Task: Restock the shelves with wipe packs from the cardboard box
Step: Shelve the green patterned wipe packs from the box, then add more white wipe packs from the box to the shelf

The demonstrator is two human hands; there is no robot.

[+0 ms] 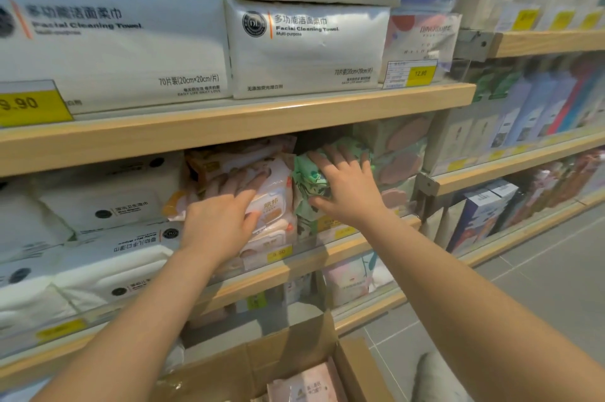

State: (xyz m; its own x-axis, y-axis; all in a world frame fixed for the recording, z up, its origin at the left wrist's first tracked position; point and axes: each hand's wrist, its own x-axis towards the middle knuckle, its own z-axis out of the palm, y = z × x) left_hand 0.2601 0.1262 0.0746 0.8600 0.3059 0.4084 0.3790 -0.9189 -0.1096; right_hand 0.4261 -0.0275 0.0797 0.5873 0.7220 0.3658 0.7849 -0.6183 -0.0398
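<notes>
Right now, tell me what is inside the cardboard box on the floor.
The cardboard box is open, and a pink wipe pack lies in it. The rest of the inside is cut off by the frame's bottom edge, so how many packs remain cannot be told.

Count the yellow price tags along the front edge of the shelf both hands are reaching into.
2 clearly: one reading 9.90 below the left hand, one below the green packs under the right hand. Others may hide behind the arms.

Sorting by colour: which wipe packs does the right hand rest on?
The green packs, right of the peach-and-white ones under the left hand. The right hand lies flat on them.
</notes>
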